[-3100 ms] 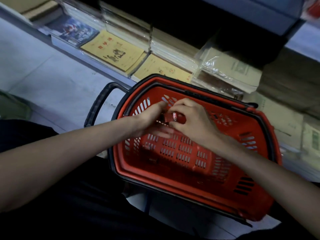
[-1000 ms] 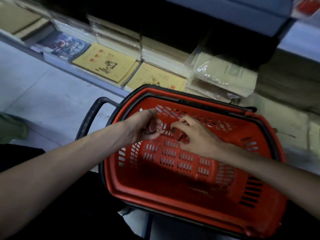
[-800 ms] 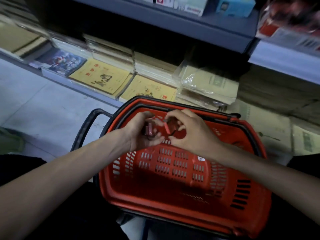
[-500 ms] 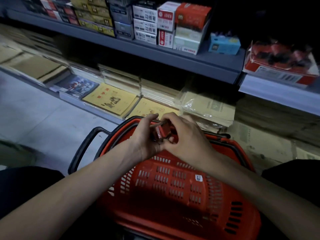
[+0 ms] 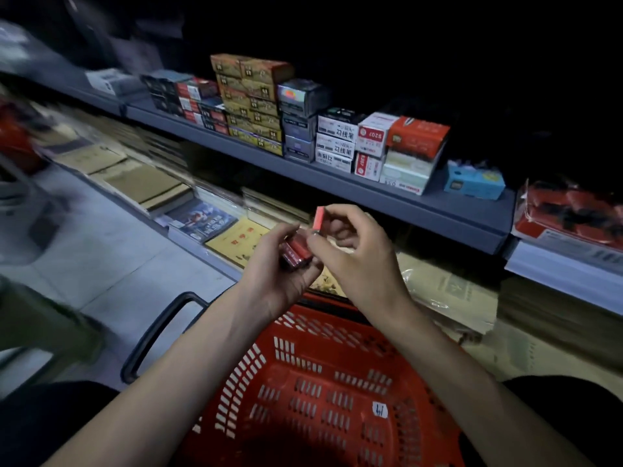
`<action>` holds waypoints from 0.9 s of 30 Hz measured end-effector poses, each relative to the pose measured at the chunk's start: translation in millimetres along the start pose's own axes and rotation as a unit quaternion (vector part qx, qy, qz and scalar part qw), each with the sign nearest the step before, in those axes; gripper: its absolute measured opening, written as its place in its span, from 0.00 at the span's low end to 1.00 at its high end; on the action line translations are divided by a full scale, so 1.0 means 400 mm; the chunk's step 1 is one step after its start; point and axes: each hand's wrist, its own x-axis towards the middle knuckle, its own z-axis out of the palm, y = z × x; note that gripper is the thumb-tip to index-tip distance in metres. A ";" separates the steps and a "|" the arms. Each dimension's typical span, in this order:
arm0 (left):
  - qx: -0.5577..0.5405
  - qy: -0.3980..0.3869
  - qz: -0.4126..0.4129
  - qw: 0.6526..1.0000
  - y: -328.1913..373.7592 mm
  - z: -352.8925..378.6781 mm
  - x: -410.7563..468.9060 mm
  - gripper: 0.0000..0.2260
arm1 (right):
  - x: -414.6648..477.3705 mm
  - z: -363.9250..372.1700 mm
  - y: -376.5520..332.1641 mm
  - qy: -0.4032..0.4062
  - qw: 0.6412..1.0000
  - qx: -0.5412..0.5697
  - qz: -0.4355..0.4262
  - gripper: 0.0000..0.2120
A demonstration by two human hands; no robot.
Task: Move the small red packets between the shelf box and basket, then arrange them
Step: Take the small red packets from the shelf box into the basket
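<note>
Both hands are raised above the red basket (image 5: 303,375), in front of the shelf (image 5: 371,193). The left hand (image 5: 276,274) curls around a small stack (image 5: 296,252) of red packets lying in its palm. The right hand (image 5: 357,261) pinches one packet (image 5: 319,218) upright between thumb and forefinger, just above the stack and close to it. Whether the two touch cannot be told. Small cartons (image 5: 337,143) stand stacked on the shelf. At the far right sits a box (image 5: 569,217) with red contents. Booklets (image 5: 236,241) lie on the level below.
</note>
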 end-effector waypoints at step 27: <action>0.133 -0.177 -0.021 0.975 -0.202 0.472 -0.018 0.06 | -0.012 -0.638 0.044 0.208 0.895 -0.366 -0.144 0.07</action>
